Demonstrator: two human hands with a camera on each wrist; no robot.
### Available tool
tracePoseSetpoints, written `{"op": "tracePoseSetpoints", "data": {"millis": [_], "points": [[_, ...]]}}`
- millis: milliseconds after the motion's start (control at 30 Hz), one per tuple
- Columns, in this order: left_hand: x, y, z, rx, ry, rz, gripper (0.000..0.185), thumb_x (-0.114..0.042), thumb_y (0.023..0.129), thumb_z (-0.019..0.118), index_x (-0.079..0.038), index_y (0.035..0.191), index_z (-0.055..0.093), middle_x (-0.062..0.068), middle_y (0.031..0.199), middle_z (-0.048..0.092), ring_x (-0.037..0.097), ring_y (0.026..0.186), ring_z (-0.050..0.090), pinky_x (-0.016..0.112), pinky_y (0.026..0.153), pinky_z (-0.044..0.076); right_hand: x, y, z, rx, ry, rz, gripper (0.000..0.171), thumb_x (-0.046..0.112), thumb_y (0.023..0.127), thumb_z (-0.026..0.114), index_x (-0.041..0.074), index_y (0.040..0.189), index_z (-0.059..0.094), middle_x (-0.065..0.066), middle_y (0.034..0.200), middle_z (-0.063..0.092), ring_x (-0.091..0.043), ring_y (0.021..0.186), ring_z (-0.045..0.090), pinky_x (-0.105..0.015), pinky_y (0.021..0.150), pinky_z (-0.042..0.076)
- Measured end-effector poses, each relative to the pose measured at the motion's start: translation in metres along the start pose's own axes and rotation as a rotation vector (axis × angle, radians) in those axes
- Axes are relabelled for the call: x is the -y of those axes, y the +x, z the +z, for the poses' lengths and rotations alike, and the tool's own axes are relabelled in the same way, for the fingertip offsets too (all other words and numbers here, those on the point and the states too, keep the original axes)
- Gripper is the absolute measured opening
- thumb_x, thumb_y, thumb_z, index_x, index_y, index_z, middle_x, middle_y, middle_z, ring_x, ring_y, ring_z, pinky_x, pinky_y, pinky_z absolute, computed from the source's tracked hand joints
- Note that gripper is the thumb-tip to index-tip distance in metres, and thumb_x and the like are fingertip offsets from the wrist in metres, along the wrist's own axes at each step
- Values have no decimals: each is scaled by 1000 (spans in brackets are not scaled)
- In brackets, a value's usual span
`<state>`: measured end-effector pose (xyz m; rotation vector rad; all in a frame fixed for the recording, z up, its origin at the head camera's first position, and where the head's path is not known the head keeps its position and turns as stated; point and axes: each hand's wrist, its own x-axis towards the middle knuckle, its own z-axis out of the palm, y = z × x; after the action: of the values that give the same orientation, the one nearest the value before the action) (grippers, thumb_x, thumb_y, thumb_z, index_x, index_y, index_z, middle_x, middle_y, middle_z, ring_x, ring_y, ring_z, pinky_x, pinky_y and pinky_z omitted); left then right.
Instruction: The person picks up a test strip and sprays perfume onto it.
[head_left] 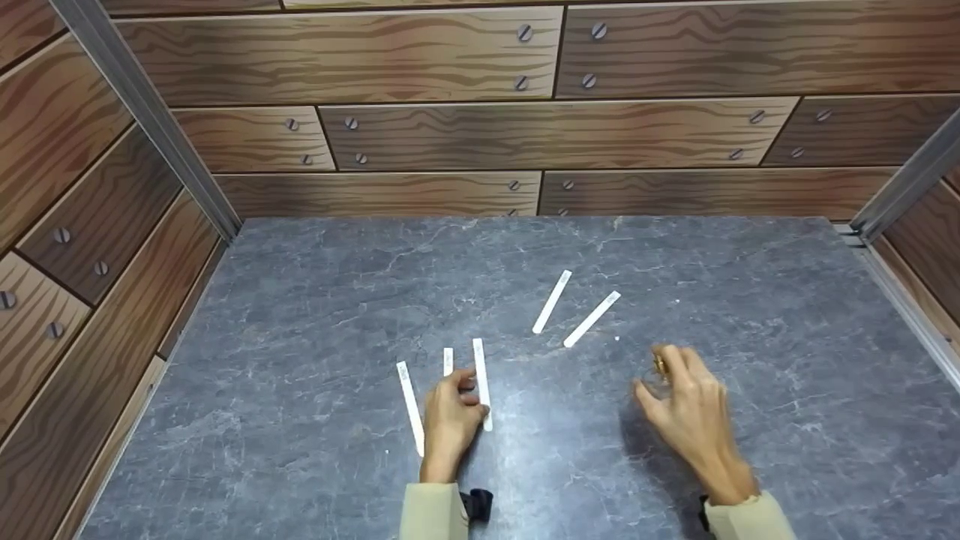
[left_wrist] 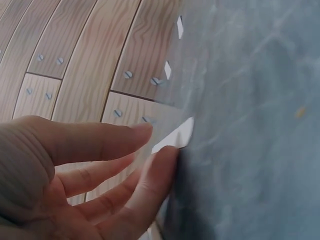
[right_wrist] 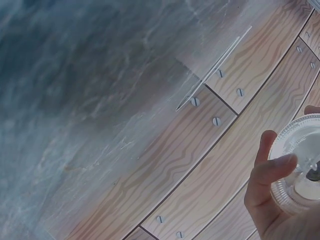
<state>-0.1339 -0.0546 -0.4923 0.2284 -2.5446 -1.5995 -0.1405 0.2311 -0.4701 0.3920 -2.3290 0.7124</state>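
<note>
Several thin white paper strips lie on the grey marble table [head_left: 315,315]. My left hand [head_left: 469,379] rests on the table and pinches the middle one of three near strips [head_left: 448,361]; its end shows between my fingertips [left_wrist: 175,136]. One strip [head_left: 409,407] lies to that hand's left and another [head_left: 482,382] to its right. Two more strips [head_left: 552,301] [head_left: 592,319] lie farther back. My right hand [head_left: 664,371] hovers over the table and grips a small round clear ridged bottle [right_wrist: 300,165] with a gold part [head_left: 660,365].
Wood-patterned panels with screws wall the table at the back [head_left: 450,135], left [head_left: 67,247] and right [head_left: 930,247]. Metal rails [head_left: 150,112] run down both back corners. Two strips [right_wrist: 215,70] appear edge-on in the right wrist view.
</note>
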Motion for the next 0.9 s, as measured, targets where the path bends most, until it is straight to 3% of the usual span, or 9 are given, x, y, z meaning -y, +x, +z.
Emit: {"op": "tracePoseSetpoints", "data": {"millis": [167, 400, 633, 900], "points": [[0, -2, 7, -58, 32, -18, 54, 18, 60, 76, 6, 112, 71, 12, 97, 71, 24, 83, 71, 36, 69, 59, 0, 1, 0, 6, 4, -5, 42, -5, 65, 84, -3, 100, 61, -16, 81, 62, -30, 56, 59, -46, 45, 53], [-1, -6, 12, -85, 131, 9, 58, 19, 55, 83, 2, 109, 72, 9, 97, 70, 22, 81, 68, 37, 68, 58, 0, 0, 2, 11, 4, -4, 43, -4, 64, 85, -2, 100, 61, -14, 80, 61, -30, 58, 60, -47, 47, 53], [0, -5, 11, -75, 194, 60, 53, 19, 57, 82, 0, 106, 73, 6, 88, 70, 18, 74, 67, 36, 65, 57, -1, 0, 3, 4, 3, -14, 42, -3, 65, 84, -2, 100, 61, -14, 80, 60, -30, 59, 59, -48, 48, 52], [0, -6, 10, -29, 205, 79, 42, 19, 62, 70, -3, 98, 74, 1, 86, 73, 13, 72, 69, 34, 66, 57, -1, -2, 3, 6, 2, -8, 43, -4, 64, 85, -3, 100, 62, -14, 80, 60, -29, 59, 59, -47, 47, 53]]}}
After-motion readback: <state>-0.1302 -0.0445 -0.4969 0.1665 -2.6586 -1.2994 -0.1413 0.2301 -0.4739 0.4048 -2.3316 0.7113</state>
